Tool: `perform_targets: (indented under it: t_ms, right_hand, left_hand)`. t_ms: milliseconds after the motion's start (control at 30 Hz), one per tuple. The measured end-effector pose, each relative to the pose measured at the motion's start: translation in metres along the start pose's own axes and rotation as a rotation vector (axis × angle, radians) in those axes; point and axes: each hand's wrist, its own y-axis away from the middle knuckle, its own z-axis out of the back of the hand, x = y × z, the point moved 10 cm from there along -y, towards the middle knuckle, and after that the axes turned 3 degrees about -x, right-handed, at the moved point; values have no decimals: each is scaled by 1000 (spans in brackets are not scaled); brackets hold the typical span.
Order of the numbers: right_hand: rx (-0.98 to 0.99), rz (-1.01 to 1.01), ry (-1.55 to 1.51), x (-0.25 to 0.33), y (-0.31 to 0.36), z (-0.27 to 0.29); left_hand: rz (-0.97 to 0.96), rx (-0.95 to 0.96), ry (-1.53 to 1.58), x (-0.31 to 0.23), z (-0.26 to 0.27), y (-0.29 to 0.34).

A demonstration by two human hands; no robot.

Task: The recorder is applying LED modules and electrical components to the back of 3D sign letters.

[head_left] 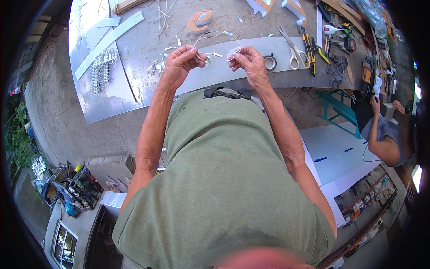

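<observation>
Over the table's near edge, my left hand pinches one part of a thin white wire strung with small white modules. My right hand has its thumb and fingers closed on another part of this wire. Between the two hands the wire arches upward in a loose loop, and a small white piece shows in the gap. More wire and modules lie bunched just left of my left hand. A grey roll of tape rests right beside my right hand. What exactly sits under my fingertips is too small to make out.
Scissors, yellow-black pliers and a dark glove lie to the right. Orange-faced letter shapes stand farther back. At left are white strips and coiled module strings. Another person is at far right by a teal stool.
</observation>
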Motion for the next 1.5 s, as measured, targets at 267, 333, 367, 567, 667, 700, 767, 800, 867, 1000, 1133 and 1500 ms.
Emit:
perform_targets:
  t_ms: [267,333,367,567,667,700,767,800,867,1000,1133,1500]
  right_hand:
    - [-23,10,-101,11,-8,-14]
    - [22,-28,-171,11,-5,-21]
    - [73,-46,-135,10,-3,-27]
    - [132,50,-15,11,1,-41]
    - [86,53,44,10,1,-37]
    - [45,42,81,8,0,-33]
    - [3,55,109,10,1,-28]
    - [-39,70,137,13,1,-23]
    - [-30,57,125,12,1,-20]
    - [66,-14,241,9,8,-27]
    - [478,51,957,2,27,-60]
    - [189,727,1104,99,49,-101]
  left_hand:
    - [-15,46,-121,4,-8,3]
    - [-61,-32,-131,0,-9,6]
    - [-60,-32,-131,1,-8,6]
    - [-16,9,35,13,-10,5]
    - [6,-65,136,17,0,5]
    - [3,-75,166,18,7,3]
    - [0,-88,198,20,15,0]
    - [-20,-112,248,19,20,-1]
    - [-39,-134,299,15,21,-1]
    - [-25,-121,295,11,17,0]
    - [-1,-126,253,8,12,1]
    - [7,-74,107,-1,-19,-2]
